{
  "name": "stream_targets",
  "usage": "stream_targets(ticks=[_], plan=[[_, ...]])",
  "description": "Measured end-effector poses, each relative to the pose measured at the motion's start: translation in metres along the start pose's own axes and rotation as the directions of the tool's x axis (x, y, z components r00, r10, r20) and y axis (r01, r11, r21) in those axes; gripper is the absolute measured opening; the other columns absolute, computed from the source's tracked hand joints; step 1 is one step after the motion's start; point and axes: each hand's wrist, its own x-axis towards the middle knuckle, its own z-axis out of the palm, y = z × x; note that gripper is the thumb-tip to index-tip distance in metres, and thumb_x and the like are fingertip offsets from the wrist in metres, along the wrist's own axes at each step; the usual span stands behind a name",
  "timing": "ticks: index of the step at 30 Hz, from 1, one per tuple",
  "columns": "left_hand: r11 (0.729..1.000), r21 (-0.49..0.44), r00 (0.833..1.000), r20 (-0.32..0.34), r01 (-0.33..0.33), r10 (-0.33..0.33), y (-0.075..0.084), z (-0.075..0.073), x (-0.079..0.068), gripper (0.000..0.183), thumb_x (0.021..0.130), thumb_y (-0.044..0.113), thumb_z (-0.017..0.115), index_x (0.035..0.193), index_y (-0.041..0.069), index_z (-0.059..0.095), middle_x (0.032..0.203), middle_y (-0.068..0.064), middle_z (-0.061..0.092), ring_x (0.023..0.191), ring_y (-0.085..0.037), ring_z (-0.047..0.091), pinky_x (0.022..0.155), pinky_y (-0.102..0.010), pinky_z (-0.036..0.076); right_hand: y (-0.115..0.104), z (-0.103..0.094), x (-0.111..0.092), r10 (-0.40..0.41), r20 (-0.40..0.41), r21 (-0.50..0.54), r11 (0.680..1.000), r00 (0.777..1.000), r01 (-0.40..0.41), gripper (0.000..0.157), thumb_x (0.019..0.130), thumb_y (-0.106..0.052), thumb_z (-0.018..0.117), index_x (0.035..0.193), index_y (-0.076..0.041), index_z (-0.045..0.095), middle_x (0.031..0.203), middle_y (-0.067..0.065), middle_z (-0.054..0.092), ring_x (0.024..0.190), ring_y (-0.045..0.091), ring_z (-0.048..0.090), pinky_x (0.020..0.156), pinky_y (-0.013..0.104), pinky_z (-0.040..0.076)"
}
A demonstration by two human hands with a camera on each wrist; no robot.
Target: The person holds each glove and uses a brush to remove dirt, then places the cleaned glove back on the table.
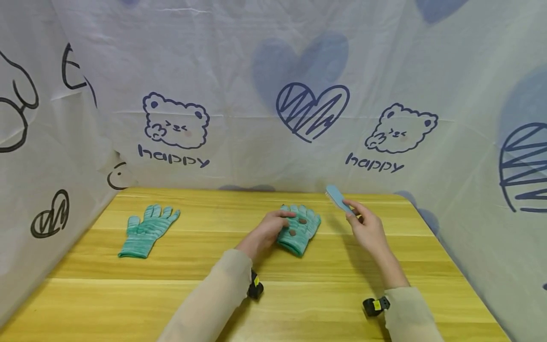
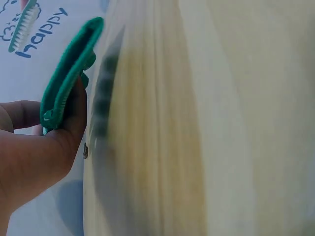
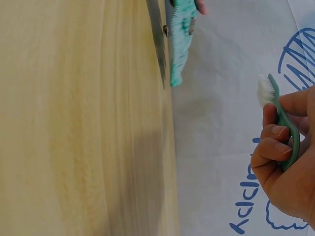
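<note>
A green knitted glove [image 1: 305,232] with brown spots on its face is gripped at its left side by my left hand [image 1: 267,231]. The thumb lies over the spotted face, and the left wrist view shows the glove's cuff [image 2: 74,69] held off the table, fingers under it. To the right, my right hand [image 1: 368,229] holds a small light blue-green brush [image 1: 335,195] by its handle, raised above the table. White bristles [image 3: 265,92] point toward the glove's side, and the brush and glove are apart. A second green glove [image 1: 149,232] lies flat at the left.
The wooden table [image 1: 192,304] ends at a far edge against a white cloth backdrop [image 1: 239,137] printed with bears, hearts and words. Cloth also hangs along the left and right sides. A black wrist camera [image 1: 255,286] sits at my left cuff, another wrist camera [image 1: 375,306] at my right.
</note>
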Motion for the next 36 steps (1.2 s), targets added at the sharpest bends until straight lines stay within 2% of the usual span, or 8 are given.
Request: stream_targets(ticks=[10, 14, 18, 22, 26, 30, 36], plan=[[0.995, -0.094, 0.999, -0.038, -0.026, 0.023, 0.008, -0.015, -0.008, 0.048, 0.096, -0.008, 0.044, 0.142, -0.002, 0.059, 0.15, -0.023, 0.049, 0.077, -0.017, 0.061, 0.063, -0.024, 0.051, -0.004, 0.005, 0.0, -0.018, 0.015, 0.021, 1.0, 1.0, 0.018, 0.039, 0.107, -0.013, 0.055, 0.145, -0.012, 0.06, 0.107, 0.016, 0.061, 0.071, 0.019, 0.047, 0.056, 0.025, 0.04], [0.986, -0.163, 0.998, -0.051, -0.035, 0.027, 0.015, -0.024, -0.017, 0.048, 0.098, -0.005, 0.045, 0.145, 0.002, 0.056, 0.138, -0.021, 0.055, 0.079, -0.017, 0.062, 0.064, -0.027, 0.053, -0.007, 0.008, -0.001, -0.034, 0.006, 0.029, 0.999, 0.999, 0.034, 0.039, 0.107, -0.012, 0.055, 0.145, -0.011, 0.06, 0.107, 0.017, 0.061, 0.071, 0.019, 0.048, 0.057, 0.025, 0.041], [0.975, -0.211, 0.996, -0.057, -0.077, 0.066, 0.025, -0.031, -0.032, 0.047, 0.101, -0.003, 0.044, 0.146, 0.002, 0.053, 0.13, -0.017, 0.055, 0.081, -0.016, 0.061, 0.065, -0.028, 0.053, -0.013, 0.011, -0.003, -0.054, -0.009, 0.035, 0.998, 0.999, 0.054, 0.039, 0.106, -0.01, 0.056, 0.145, -0.01, 0.061, 0.106, 0.017, 0.062, 0.071, 0.02, 0.048, 0.057, 0.025, 0.042], [0.969, -0.209, 0.989, -0.083, -0.135, 0.12, 0.031, -0.037, -0.044, 0.045, 0.102, -0.002, 0.044, 0.146, 0.0, 0.052, 0.137, -0.019, 0.05, 0.082, -0.014, 0.061, 0.066, -0.026, 0.052, -0.023, 0.014, -0.006, -0.093, -0.028, 0.062, 0.994, 0.995, 0.095, 0.038, 0.105, -0.008, 0.058, 0.142, -0.009, 0.063, 0.103, 0.016, 0.062, 0.068, 0.017, 0.048, 0.055, 0.024, 0.041], [0.963, -0.194, 0.979, -0.119, -0.184, 0.163, 0.032, -0.042, -0.053, 0.043, 0.101, -0.003, 0.046, 0.143, -0.003, 0.053, 0.135, -0.02, 0.052, 0.081, -0.012, 0.063, 0.067, -0.024, 0.053, -0.035, 0.018, -0.01, -0.158, -0.04, 0.098, 0.982, 0.987, 0.161, 0.037, 0.104, -0.005, 0.059, 0.14, -0.008, 0.064, 0.099, 0.015, 0.062, 0.064, 0.013, 0.045, 0.053, 0.023, 0.039], [0.962, -0.189, 0.976, -0.131, -0.199, 0.176, 0.034, -0.047, -0.06, 0.044, 0.101, -0.003, 0.047, 0.144, -0.002, 0.054, 0.132, -0.02, 0.054, 0.082, -0.013, 0.064, 0.067, -0.024, 0.054, -0.046, 0.022, -0.015, -0.2, -0.034, 0.133, 0.97, 0.979, 0.203, 0.036, 0.104, -0.005, 0.06, 0.139, -0.007, 0.065, 0.097, 0.015, 0.061, 0.062, 0.011, 0.044, 0.052, 0.023, 0.039], [0.961, -0.189, 0.976, -0.116, -0.203, 0.184, 0.034, -0.054, -0.068, 0.05, 0.101, -0.003, 0.045, 0.151, 0.003, 0.052, 0.147, -0.018, 0.048, 0.085, -0.012, 0.063, 0.068, -0.022, 0.053, -0.06, 0.029, -0.023, -0.236, -0.004, 0.177, 0.956, 0.972, 0.233, 0.035, 0.104, -0.006, 0.06, 0.139, -0.007, 0.066, 0.097, 0.015, 0.061, 0.061, 0.011, 0.044, 0.051, 0.023, 0.038]])
